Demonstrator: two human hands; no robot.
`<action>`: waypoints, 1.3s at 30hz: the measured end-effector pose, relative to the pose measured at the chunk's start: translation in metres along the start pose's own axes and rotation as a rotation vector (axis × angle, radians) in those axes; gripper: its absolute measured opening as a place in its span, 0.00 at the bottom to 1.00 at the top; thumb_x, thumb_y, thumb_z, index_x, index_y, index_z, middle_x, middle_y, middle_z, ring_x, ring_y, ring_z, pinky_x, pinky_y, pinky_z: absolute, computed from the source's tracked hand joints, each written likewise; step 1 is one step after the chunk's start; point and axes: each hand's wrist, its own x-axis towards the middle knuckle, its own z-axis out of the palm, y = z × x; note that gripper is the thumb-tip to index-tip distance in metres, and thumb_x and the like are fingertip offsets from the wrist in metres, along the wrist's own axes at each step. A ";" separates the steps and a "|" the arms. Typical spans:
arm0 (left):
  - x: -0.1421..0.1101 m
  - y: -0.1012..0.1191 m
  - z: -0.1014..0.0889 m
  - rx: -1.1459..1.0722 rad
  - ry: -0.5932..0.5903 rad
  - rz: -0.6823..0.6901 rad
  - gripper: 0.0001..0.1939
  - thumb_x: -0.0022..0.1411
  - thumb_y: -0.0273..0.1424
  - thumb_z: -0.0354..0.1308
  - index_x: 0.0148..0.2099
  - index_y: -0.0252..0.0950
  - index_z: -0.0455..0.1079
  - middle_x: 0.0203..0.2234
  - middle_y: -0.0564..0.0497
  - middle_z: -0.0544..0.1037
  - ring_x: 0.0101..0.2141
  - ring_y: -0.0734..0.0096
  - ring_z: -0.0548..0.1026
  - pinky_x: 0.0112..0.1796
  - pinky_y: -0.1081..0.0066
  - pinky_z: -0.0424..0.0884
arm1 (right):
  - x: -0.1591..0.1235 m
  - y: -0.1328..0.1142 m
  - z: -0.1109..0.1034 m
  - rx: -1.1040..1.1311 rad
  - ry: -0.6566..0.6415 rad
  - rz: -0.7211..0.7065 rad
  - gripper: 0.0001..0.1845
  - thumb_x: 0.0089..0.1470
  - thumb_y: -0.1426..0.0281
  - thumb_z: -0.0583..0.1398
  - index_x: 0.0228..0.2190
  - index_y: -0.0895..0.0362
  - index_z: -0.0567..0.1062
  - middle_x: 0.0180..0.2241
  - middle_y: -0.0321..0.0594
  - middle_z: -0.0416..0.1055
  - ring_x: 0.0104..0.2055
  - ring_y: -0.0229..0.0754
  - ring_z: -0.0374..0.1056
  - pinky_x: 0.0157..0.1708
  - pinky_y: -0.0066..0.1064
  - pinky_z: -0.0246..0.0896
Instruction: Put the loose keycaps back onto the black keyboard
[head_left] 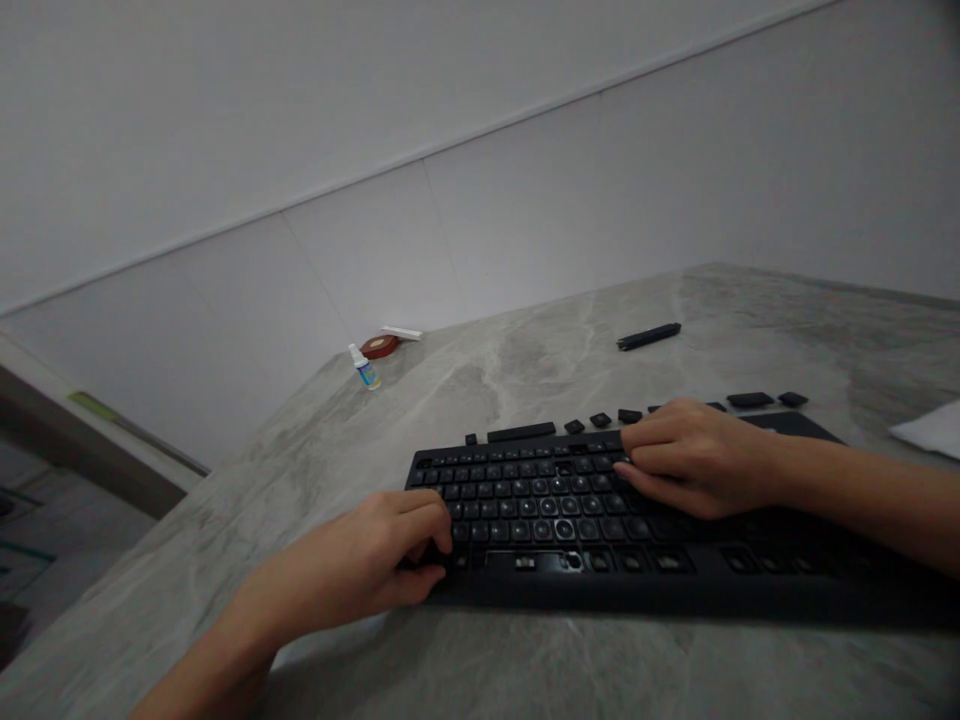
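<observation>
A black keyboard [600, 592] lies on the grey marbled table, with several keycaps off and sockets bare along its front row. My left hand [397, 545] is closed at the keyboard's front left corner, thumb and curled fingers pressed to it. Over the right part of the keys, my right hand [697, 460] is closed in a pinch, fingertips touching the upper rows; anything between them is hidden. Behind the keyboard stands a row of loose black keycaps, among them the long space bar [521, 432] and a small square keycap [600, 420].
A black pen-like tool [649, 336] lies farther back. At the far left are a small white-capped spray bottle [366, 370], a reddish-brown round-ended object [379, 346] and a white strip [402, 332]. Something white [934, 430] lies at the right edge. A wall rises behind the table.
</observation>
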 end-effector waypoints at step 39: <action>0.001 -0.006 0.001 -0.064 -0.017 0.097 0.11 0.70 0.24 0.56 0.33 0.33 0.74 0.32 0.51 0.75 0.30 0.75 0.74 0.31 0.76 0.67 | -0.001 0.002 0.002 0.004 -0.006 0.005 0.21 0.65 0.75 0.53 0.19 0.56 0.64 0.20 0.33 0.60 0.21 0.33 0.52 0.23 0.32 0.45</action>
